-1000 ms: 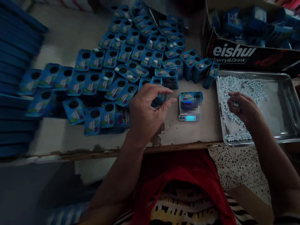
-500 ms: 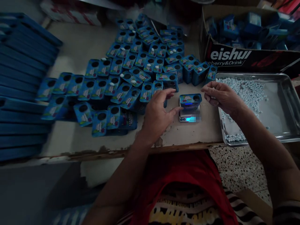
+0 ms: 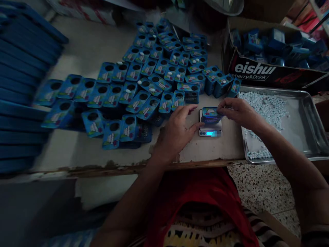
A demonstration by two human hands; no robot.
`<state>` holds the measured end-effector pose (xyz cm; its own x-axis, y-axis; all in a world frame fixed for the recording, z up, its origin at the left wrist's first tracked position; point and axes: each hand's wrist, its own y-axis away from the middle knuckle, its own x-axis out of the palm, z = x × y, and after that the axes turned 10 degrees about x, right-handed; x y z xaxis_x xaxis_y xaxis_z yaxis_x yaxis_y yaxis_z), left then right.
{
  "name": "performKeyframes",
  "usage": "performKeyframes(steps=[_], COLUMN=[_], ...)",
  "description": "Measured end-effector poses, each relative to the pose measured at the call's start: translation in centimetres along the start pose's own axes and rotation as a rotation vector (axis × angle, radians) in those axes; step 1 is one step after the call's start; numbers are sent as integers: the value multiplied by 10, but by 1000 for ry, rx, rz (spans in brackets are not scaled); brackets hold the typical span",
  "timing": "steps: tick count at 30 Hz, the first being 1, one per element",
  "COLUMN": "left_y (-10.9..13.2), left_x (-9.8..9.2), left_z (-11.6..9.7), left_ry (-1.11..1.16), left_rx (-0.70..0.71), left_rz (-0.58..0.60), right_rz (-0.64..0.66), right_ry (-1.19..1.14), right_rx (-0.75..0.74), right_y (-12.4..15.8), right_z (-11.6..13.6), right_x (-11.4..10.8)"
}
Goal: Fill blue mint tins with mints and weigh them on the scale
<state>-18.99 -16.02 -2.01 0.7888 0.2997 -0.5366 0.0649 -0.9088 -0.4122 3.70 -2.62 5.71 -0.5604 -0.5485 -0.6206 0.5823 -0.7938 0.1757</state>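
Observation:
A small blue tin [image 3: 210, 114] sits on a pocket scale [image 3: 210, 130] with a lit display near the table's front edge. My right hand [image 3: 236, 112] reaches over from the right, its fingertips pinched at the tin's right end. My left hand [image 3: 177, 132] rests on the table just left of the scale, thumb and forefinger curved toward the tin's left side, touching or nearly touching it. A metal tray [image 3: 307, 127] of small pale blue candies [image 3: 267, 106] lies to the right.
Several open blue tins [image 3: 144, 82] with round holes crowd the table behind and to the left. Stacked blue lids or trays [image 3: 17, 89] fill the far left. A cardboard box [image 3: 257, 70] of blue tins stands behind the tray. Terrazzo floor [image 3: 259, 188] lies below.
My right hand left the candy tray and moved left to the tin on the scale. My left hand closed in on the tin's left side.

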Motion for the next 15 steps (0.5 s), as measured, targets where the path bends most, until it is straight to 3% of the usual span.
performKeyframes(steps=[6,8,11,13,15], left_y=[-10,-18,-27,-26,-21], left_x=[-5,-5,-6,-7,-12], left_z=[-6,-11,-20,-23,-21], left_ry=[-38,-63,-100,-121,-133], left_rx=[24,56,102,115,103], left_rz=[7,17,50,66,75], right_rz=[-230,-267,-375,-508,-553], right_ry=[-478,-509,-235,148,536], right_rx=[109,118,57,15,35], right_y=[2,-5,-25,-41,-54], right_z=[-10,-12,-5,5,12], right_x=[-21,-28,-37,-45,-59])
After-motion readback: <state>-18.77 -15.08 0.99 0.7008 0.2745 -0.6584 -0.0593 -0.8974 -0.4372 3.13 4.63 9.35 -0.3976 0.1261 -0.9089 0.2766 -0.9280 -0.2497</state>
